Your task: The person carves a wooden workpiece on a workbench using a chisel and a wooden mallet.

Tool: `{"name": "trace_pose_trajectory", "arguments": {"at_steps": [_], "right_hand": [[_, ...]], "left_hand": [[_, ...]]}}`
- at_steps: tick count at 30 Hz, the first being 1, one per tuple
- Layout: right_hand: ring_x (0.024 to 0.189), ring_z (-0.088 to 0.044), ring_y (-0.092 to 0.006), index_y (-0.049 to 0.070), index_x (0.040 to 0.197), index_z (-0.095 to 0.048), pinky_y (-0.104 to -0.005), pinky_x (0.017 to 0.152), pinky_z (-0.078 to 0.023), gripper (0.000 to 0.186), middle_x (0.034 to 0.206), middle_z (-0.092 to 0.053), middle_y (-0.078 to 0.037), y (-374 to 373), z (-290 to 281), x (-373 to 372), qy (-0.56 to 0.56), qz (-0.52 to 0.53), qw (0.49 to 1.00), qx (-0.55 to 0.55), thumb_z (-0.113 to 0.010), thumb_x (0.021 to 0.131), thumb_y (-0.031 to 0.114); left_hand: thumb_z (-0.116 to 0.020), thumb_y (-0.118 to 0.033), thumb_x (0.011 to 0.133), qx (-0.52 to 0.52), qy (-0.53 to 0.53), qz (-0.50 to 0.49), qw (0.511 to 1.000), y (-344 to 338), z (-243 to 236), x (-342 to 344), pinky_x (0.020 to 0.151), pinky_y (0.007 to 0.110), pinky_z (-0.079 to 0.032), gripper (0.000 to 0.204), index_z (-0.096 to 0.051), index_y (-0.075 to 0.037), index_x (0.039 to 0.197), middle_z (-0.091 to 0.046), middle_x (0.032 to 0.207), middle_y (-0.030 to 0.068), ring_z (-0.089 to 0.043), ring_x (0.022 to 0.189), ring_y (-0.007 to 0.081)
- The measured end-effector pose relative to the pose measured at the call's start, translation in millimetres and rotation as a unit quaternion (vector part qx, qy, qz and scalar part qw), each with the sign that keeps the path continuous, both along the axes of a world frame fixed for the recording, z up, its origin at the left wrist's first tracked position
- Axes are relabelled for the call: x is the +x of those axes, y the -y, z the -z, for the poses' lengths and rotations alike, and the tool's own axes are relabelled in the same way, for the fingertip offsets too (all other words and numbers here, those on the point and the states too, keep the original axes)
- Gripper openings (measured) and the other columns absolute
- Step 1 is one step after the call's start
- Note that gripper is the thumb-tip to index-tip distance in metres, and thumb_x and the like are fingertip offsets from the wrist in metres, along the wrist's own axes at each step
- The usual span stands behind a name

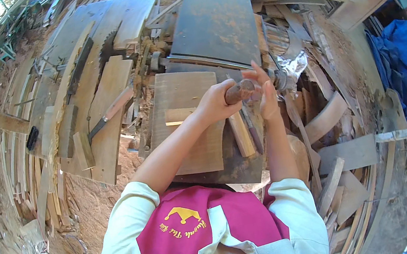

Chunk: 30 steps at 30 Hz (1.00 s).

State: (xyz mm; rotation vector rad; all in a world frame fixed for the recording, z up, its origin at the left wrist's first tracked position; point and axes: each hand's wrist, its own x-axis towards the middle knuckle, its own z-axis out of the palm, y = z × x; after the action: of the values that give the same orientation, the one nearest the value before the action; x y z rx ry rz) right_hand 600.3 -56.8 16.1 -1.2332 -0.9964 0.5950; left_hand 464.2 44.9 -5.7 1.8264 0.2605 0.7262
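My left hand (215,105) is wrapped round a thick brown wooden handle (240,91), its rounded, worn end facing up toward me. Whatever the handle joins to is hidden below the fist. Just right of that end, my right hand (267,96) is raised with its fingers stretched and apart, holding nothing that shows. Under the hands lies a broad flat wooden board (186,153), with a small pale wood block (178,115) on it. A light wooden stick (242,137) and a slim dark tool (253,132) lie side by side at the board's right edge.
A rusty metal plate (216,24) sits beyond the hands. Left of it, a toothed circular saw blade (107,49) stands up from a wooden table, near a wooden-handled blade tool (117,104). A motor (277,41) and scrap wood are at right, with a blue tarp (404,68) beyond.
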Motion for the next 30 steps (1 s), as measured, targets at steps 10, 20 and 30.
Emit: {"name": "trace_pose_trajectory", "arguments": {"at_steps": [10,20,30], "right_hand": [[0.093,-0.056,-0.0328,0.001,0.100,-0.058,-0.0447,0.080,-0.042,0.055,0.096,-0.059,-0.017,98,122,-55,0.405,0.185,0.739,-0.505,-0.061,0.073,0.050],[0.076,-0.058,-0.0242,-0.003,0.091,-0.055,-0.0353,0.069,-0.046,0.049,0.085,-0.061,-0.018,84,11,27,0.217,-0.014,0.866,-0.450,-0.057,0.080,0.045],[0.075,-0.058,-0.0216,-0.001,0.104,-0.051,-0.0337,0.063,-0.047,0.055,0.087,-0.058,-0.014,80,-85,9,0.179,-0.027,0.984,-0.003,-0.060,0.079,0.047]], "left_hand": [[-0.064,-0.010,0.071,-0.009,0.005,0.006,1.000,-1,4,-4,0.064,0.027,-0.042,0.021,-0.055,-0.001,0.088,-0.054,0.072,0.0049,-0.045,0.067,0.0099],[-0.063,-0.010,0.072,0.007,0.021,0.002,1.000,-2,3,0,0.065,0.026,-0.041,0.022,-0.053,-0.001,0.090,-0.051,0.072,0.0031,-0.043,0.068,0.0101],[-0.062,-0.015,0.068,0.029,0.044,-0.007,0.999,4,-7,8,0.055,0.033,-0.040,0.021,-0.049,-0.002,0.077,-0.049,0.062,0.0133,-0.042,0.055,0.0266]]}}
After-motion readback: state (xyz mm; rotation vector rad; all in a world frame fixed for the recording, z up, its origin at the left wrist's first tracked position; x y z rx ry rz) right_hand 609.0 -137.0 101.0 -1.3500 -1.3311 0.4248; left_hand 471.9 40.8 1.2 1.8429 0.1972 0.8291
